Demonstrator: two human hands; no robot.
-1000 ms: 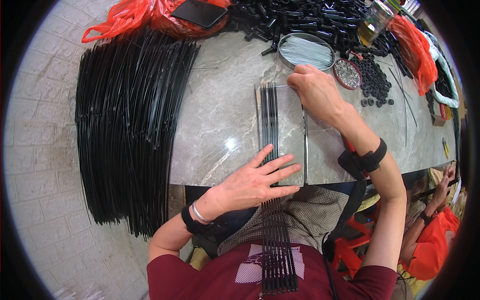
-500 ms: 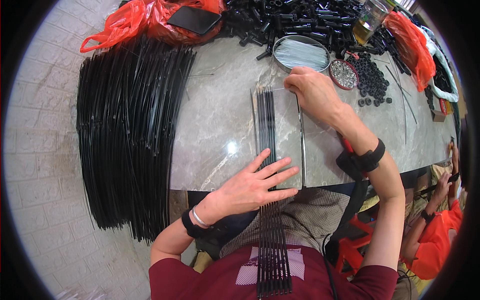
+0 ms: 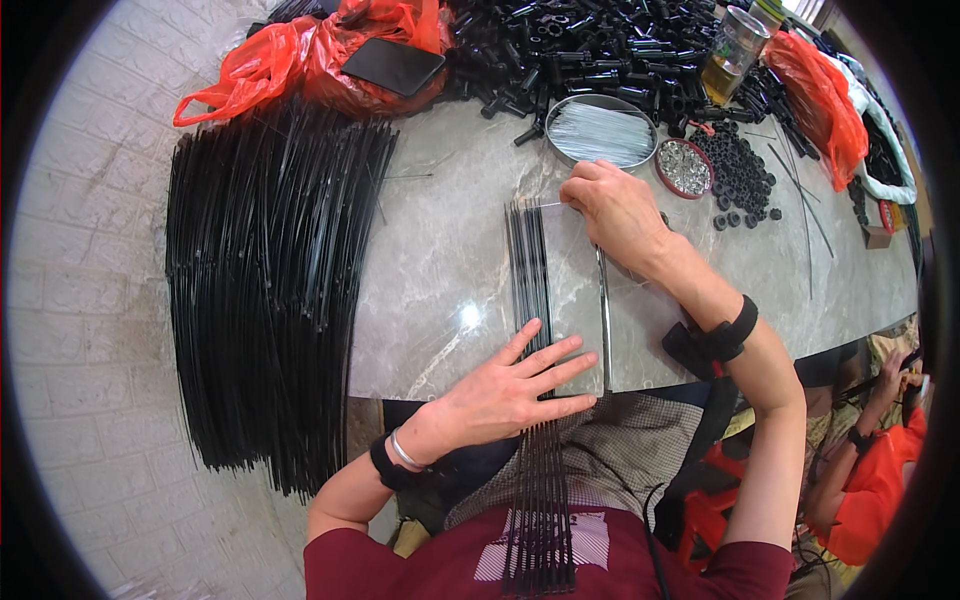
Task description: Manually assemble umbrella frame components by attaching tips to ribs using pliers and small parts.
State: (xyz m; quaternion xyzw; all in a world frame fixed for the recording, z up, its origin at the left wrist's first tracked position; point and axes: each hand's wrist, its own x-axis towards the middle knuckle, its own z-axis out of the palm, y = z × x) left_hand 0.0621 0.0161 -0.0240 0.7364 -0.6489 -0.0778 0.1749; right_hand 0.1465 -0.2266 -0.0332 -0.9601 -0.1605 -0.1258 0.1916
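Observation:
A row of thin black rods [image 3: 540, 480] lies side by side over the table edge, from my lap up onto the stone top. My left hand [image 3: 515, 390] rests flat across them near the edge, fingers spread. At their far ends my right hand [image 3: 612, 205] pinches a thin silvery wire [image 3: 552, 204], which reaches left to the rod tips. Whether the wire passes through the rods is too small to tell. A long dark metal strip [image 3: 605, 320] stands out just right of the rods, running down from under my right hand.
A big bundle of black rods [image 3: 265, 300] covers the left side. Behind are a round tin of wires [image 3: 600, 135], a dish of small metal parts [image 3: 685, 168], black rings [image 3: 735, 165], black tubes [image 3: 600, 50], a glass jar [image 3: 735, 55], a phone [image 3: 393, 66] and red bags [image 3: 250, 80]. A co-worker [image 3: 875, 480] sits at right.
The whole view has shifted slightly, so the table sits lower in the picture. Both hands keep nearly the same place on the rods and wire. The co-worker's arms have moved.

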